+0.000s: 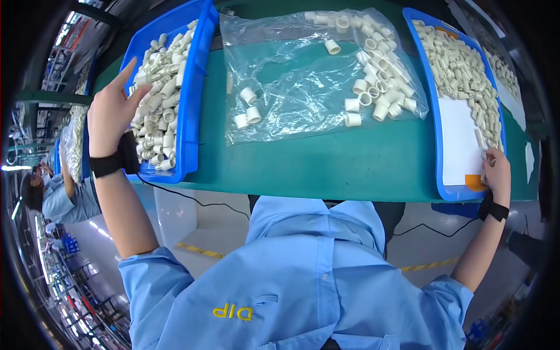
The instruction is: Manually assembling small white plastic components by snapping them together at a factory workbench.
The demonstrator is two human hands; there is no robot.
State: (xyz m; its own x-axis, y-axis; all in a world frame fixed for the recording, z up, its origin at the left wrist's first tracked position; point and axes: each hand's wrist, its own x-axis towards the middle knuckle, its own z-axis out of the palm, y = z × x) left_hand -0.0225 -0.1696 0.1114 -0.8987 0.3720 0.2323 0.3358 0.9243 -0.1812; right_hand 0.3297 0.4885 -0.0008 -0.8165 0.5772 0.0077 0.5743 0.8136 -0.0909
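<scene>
My left hand (112, 111) hovers at the left edge of a blue bin (195, 99), thumb and forefinger spread, with nothing seen in it. White plastic parts (157, 96) are heaped in that bin. At the far right, my right hand (497, 169) is over the near right corner of a blue tray (441, 151), its fingers pinched on what looks like a small part (484, 156); the fingers partly hide it. Small off-white cylindrical parts (461, 67) fill the far and right side of this tray, beside a white sheet (459, 140) on its bottom.
Between the bins, a clear plastic bag (291, 105) with short white plastic sleeves (382, 87) lies on the green tabletop (315, 166). Black cables (195, 201) run from both wristbands. Another person (64, 198) is at the far left.
</scene>
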